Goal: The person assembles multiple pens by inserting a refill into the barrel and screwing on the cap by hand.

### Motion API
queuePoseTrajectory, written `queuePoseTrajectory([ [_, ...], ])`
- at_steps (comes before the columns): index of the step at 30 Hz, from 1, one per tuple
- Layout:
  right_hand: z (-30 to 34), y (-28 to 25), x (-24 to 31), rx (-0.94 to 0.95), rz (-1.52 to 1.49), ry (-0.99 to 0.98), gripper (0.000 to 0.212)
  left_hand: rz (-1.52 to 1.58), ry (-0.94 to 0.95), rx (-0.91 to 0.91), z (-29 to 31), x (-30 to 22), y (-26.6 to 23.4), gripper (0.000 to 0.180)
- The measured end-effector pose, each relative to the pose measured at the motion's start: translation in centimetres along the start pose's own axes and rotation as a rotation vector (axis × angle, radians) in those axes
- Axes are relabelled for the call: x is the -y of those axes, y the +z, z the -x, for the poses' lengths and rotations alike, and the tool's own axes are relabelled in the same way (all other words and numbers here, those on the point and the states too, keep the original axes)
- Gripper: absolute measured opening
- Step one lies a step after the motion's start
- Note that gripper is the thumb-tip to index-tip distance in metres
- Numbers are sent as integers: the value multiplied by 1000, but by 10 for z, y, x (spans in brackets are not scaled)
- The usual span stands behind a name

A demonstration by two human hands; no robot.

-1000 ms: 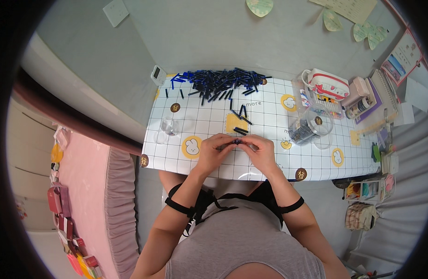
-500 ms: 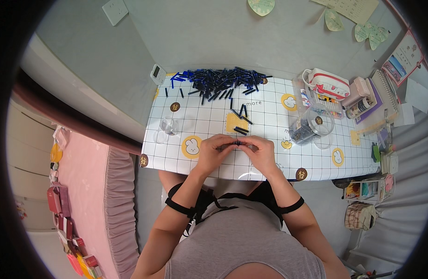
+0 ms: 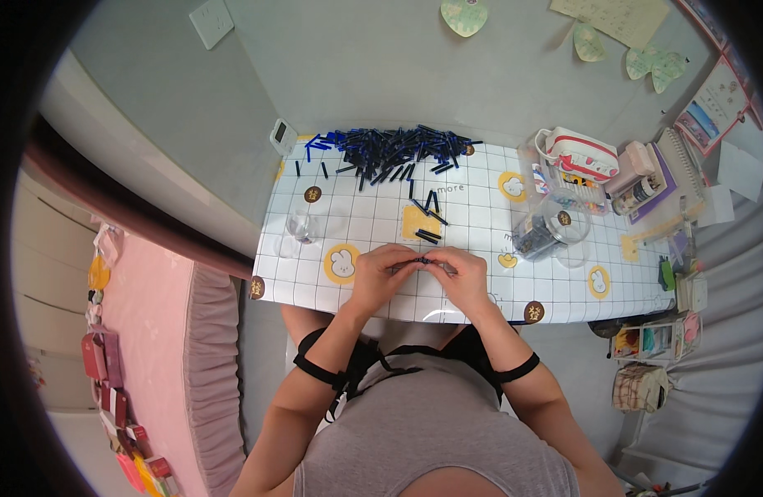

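Note:
My left hand (image 3: 381, 275) and my right hand (image 3: 462, 277) meet over the near part of the table. Their fingertips pinch a small dark ink cartridge (image 3: 422, 261) between them; fingers cover most of it, and I cannot tell whether there is more than one. Just beyond the hands, two dark cartridges (image 3: 428, 237) lie by a yellow square printed on the tablecloth. Several others (image 3: 432, 201) are scattered behind those. A big heap of dark blue and black cartridges (image 3: 389, 151) spreads along the table's back edge.
A clear round jar (image 3: 537, 238) with dark pieces inside lies tilted on the right. To the left is a small clear cup (image 3: 302, 226). A white-and-red pouch (image 3: 582, 155), notebooks (image 3: 656, 178) and pens fill the back right. A small white device (image 3: 283, 137) leans at the back left.
Both hands stay together, fingertips still pinched, with only a slight shift of the fingers. The view has moved a little; the heap and loose cartridges look unchanged.

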State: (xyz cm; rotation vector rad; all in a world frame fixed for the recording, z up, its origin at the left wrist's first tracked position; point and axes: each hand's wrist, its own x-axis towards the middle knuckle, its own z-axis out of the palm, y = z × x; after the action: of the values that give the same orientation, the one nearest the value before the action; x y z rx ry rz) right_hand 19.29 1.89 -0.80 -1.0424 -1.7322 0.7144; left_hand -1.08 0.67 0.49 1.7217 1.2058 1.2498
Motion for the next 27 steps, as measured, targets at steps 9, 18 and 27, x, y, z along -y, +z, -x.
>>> queuePoseTrajectory([
  [9,4,-10,19,-153,150,-243,23,-200,272,-28,-12,-46,1,19],
  [18,-3,-106,79,-329,185,-293,25,-144,559,125,-64,-133,35,24],
  [27,-14,-200,84,-486,312,-286,26,6,648,172,-117,-178,116,24],
])
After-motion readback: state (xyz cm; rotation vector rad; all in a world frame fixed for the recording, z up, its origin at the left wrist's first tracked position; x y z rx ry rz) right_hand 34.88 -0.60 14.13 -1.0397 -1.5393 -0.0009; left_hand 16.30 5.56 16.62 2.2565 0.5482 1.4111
